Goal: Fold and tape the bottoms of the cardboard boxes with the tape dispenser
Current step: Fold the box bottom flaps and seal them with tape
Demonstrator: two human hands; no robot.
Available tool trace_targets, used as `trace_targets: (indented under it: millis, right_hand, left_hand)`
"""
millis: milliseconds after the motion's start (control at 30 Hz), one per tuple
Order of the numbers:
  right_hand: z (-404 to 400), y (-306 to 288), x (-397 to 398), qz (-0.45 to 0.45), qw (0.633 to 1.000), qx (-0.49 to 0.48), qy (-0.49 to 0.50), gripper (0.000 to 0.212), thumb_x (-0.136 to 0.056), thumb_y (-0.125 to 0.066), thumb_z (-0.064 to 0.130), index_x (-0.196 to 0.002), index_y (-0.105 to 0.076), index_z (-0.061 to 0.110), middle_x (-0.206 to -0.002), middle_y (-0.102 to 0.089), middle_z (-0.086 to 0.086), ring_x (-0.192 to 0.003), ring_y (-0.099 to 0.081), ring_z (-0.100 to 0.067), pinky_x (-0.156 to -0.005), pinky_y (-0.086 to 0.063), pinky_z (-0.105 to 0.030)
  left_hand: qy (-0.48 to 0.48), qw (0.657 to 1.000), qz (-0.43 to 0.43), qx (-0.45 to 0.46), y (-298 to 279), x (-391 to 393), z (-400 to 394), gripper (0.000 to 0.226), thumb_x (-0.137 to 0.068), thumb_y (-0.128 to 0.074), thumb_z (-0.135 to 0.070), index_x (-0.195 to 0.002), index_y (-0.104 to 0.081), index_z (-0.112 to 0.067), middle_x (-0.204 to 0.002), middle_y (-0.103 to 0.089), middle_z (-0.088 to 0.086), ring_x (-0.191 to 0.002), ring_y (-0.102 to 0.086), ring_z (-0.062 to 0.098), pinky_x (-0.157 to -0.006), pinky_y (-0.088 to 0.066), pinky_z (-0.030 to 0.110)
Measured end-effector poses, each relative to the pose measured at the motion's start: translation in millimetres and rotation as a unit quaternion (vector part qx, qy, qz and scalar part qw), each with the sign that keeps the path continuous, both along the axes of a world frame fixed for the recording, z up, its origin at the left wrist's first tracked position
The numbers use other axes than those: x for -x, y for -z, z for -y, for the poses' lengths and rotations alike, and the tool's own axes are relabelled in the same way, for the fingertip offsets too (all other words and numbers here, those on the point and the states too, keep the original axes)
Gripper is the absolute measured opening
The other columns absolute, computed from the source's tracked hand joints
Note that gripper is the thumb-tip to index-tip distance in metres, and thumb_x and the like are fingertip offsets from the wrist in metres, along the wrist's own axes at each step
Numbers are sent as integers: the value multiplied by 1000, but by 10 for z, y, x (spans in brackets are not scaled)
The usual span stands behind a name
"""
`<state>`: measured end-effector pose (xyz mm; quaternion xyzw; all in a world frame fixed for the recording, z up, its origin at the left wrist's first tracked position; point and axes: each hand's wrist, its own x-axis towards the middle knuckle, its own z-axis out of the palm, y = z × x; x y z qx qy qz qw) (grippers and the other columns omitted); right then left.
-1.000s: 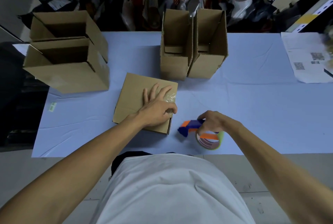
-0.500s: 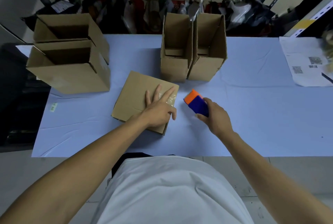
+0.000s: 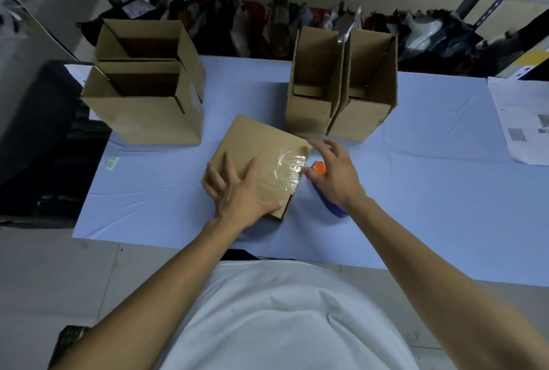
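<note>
so the box being worked on [image 3: 261, 161] sits bottom-up near the front edge of the table [image 3: 430, 191], roughly mid-width, turned a bit off square. left hand [image 3: 237, 191] lies flat on the upturned bottom, fingers spread and fairly straight, thumb along the near right corner, just pressing it down and not gripping anything. right hand [image 3: 335, 173] is just off the box's right edge, on top of the tape dispenser [image 3: 319, 168], an orange and blue thing mostly hidden under the palm. fingers look loosely extended toward the box rather than wrapped tight, so honestly can't tell whether it has a real hold on the handle or is only resting on it

there's a wrinkly strip of clear tape [image 3: 292, 170] already on the right part of the bottom, wrapping over the edge

handling-wise: empty corrugated box, so I'd guess light and stiff-ish, but the flaps probably flex if you lean on the middle seam. it likely slides on that smooth blue cover, hence the flat palm. best to hold by the edges or corners

further back: two open boxes [image 3: 341, 87] mid-table, two more [image 3: 142, 96] at the left edge, paper sheets [image 3: 523, 120] at the right edge
</note>
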<state>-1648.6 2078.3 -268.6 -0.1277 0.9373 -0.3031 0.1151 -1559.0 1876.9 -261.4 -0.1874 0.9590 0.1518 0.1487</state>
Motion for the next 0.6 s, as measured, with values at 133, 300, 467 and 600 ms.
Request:
trace_targets:
  millis: [133,300,467,600]
  right_hand:
    - [272,-9,188,42,994,32,-93,67,-87,-73,36,-146,-45,24,-149,-37,-10,-122,-49,-23,-106,-36,-30]
    - [300,99,130,10,998,1,-61,62,-89,-66,45,-146,-45,30,-125,-48,-9,-98,-56,-23,-89,-48,-34]
    - [235,167,-110,-17,998,-5,-58,56,-94,-63,37,-145,-48,19,-123,-48,-17,-91,-59,-30,-92,-44,-31]
    - [305,150,-249,-29,997,15,-72,61,-86,-72,36,-137,-52,10,-143,-38,-18,-118,-50,-33,-97,-43,-35]
  left_hand:
    - [19,998,67,11,-33,-6,-82,131,-48,-64,-86,-150,5,-42,-155,30,8,-137,30,49,-105,-1,74]
    - [30,999,34,1,-59,24,-56,115,-64,-74,-59,-153,-5,-34,-157,25,10,-143,22,43,-111,-15,66]
    - [7,998,-49,-36,49,-91,261,82,-79,-64,-19,-150,-28,-39,-163,0,7,-146,6,37,-117,-17,52]
    - [63,995,-75,-21,117,-88,243,80,-80,-72,-38,-150,-33,-34,-163,-9,2,-148,4,29,-117,-8,54]
